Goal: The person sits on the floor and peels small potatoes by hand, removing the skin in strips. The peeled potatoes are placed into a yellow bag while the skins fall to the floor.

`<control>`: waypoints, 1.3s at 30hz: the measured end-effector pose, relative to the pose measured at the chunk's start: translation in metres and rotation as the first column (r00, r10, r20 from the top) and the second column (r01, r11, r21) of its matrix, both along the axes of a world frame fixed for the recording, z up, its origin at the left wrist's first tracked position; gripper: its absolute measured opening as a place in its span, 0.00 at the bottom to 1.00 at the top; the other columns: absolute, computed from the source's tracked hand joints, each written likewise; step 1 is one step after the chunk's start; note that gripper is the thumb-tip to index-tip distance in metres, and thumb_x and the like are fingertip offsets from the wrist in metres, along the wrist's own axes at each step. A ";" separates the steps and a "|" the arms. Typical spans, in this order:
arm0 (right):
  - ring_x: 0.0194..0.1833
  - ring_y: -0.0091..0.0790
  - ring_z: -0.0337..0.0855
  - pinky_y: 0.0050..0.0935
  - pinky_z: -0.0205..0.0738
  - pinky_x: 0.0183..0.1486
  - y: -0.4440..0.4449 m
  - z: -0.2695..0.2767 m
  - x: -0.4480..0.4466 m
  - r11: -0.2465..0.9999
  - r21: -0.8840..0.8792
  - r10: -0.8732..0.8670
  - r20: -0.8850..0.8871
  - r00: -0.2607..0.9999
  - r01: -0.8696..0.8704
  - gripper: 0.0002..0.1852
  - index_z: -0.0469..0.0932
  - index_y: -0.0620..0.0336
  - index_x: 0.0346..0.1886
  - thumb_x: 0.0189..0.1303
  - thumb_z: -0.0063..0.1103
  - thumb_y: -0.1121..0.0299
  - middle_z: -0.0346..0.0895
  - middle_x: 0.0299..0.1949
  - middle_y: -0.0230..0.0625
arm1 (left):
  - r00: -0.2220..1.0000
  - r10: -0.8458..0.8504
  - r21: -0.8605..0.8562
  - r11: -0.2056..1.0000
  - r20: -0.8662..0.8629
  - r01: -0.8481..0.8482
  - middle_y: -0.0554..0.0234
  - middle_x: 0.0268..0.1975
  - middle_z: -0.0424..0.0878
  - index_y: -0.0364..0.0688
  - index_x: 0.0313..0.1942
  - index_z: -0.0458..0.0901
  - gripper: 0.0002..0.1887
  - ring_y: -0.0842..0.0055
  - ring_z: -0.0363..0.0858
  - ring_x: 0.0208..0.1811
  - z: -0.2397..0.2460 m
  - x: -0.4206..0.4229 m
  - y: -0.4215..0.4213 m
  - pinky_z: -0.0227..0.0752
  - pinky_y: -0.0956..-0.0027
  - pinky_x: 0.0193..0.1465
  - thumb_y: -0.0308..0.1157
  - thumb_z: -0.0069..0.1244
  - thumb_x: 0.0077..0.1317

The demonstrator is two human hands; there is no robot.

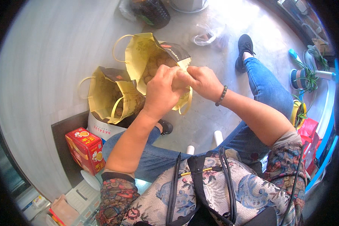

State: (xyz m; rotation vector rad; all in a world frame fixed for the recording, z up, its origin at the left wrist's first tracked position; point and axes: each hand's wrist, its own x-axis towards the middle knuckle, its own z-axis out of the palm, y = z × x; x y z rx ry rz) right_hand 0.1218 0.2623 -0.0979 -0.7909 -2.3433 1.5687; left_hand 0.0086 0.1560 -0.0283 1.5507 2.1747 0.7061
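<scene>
My left hand (164, 91) and my right hand (205, 84) meet in front of the nearer-to-centre yellow-lined bag (137, 58), fingers bent and touching. Whatever may lie between the fingertips is hidden, so I cannot tell if they grip a small thing or the bag's rim behind them. Brown, rough, round pieces (155, 63), walnut-like, fill that bag. Its loop handle (188, 103) hangs just below my hands. To the left, a second yellow-lined bag (97, 97) holds similar brown pieces and stands in or against a white bag (100, 124). A beaded bracelet (221, 96) circles my right wrist.
At the lower left are a red carton (84, 149) and a plastic drawer box (83, 195). A clear plastic bag (207, 36) lies on the floor ahead, near a black basket-like container (154, 14). Potted plants (299, 79) and a red bag (309, 132) stand on the right.
</scene>
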 end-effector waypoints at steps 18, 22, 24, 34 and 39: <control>0.17 0.23 0.70 0.24 0.62 0.17 0.028 0.011 0.010 0.739 -0.626 0.186 -0.170 0.968 -0.251 0.24 0.71 0.61 0.22 0.67 0.48 0.50 0.69 0.16 0.29 | 0.800 0.123 -0.086 0.992 0.588 -0.089 0.62 0.44 0.78 0.39 0.49 0.77 0.25 0.73 0.78 0.45 -0.010 -0.018 -0.004 0.72 0.71 0.50 0.26 0.64 0.48; 0.16 0.21 0.69 0.22 0.59 0.17 0.037 0.007 0.012 0.727 -0.579 0.315 -0.195 0.929 -0.368 0.24 0.75 0.62 0.25 0.62 0.53 0.48 0.68 0.15 0.28 | 0.844 0.035 -0.100 0.995 0.536 0.022 0.67 0.44 0.77 0.36 0.49 0.75 0.25 0.80 0.76 0.46 -0.002 -0.018 -0.001 0.72 0.74 0.51 0.22 0.63 0.49; 0.16 0.21 0.69 0.22 0.59 0.17 0.036 0.005 0.012 0.748 -0.529 0.366 -0.177 0.914 -0.402 0.25 0.76 0.63 0.26 0.62 0.53 0.47 0.68 0.15 0.28 | 0.868 0.001 -0.097 0.994 0.496 0.055 0.66 0.43 0.77 0.37 0.49 0.76 0.25 0.80 0.76 0.46 -0.003 -0.017 -0.002 0.72 0.73 0.51 0.22 0.63 0.49; 0.17 0.23 0.73 0.22 0.64 0.18 0.031 -0.008 0.017 0.750 -0.476 0.507 -0.030 0.862 -0.458 0.29 0.77 0.65 0.31 0.64 0.49 0.42 0.71 0.18 0.31 | 0.992 -0.059 -0.166 0.983 0.110 0.077 0.57 0.40 0.78 0.42 0.46 0.78 0.24 0.64 0.79 0.40 -0.011 0.000 -0.005 0.73 0.66 0.44 0.29 0.64 0.46; 0.20 0.23 0.78 0.18 0.64 0.18 0.037 -0.014 0.019 0.639 -0.650 0.443 -0.126 0.887 -0.411 0.21 0.77 0.63 0.33 0.64 0.49 0.52 0.78 0.24 0.33 | 0.998 -0.057 -0.136 0.989 -0.013 0.054 0.58 0.41 0.79 0.43 0.47 0.77 0.24 0.64 0.80 0.40 -0.011 0.002 -0.002 0.73 0.66 0.45 0.28 0.63 0.47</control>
